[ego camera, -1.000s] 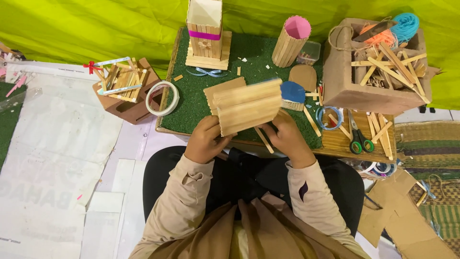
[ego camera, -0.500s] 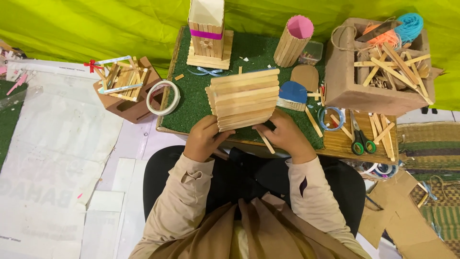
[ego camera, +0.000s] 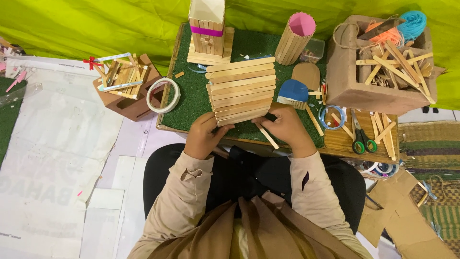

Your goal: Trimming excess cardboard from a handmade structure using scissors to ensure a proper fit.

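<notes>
Bright green cloth backs the whole upper frame, and below it a wooden surface carries a green turf mat at centre. At upper right a brown cardboard box holds loose craft sticks and yarn, within reach of the right hand. At upper centre stand a stick-built tower and a stick-clad cup with a pink lining, set back out of the working zone. A brown tray of sticks and a tape roll lie at left.

The stick panel, a sheet of flat sticks joined edge to edge, is raised at frame centre above the mat. The left hand and right hand grasp its lower corners, fingers closed on the bottom edge, evidently so the face stays exposed to view. Green-handled scissors lie at right.
</notes>
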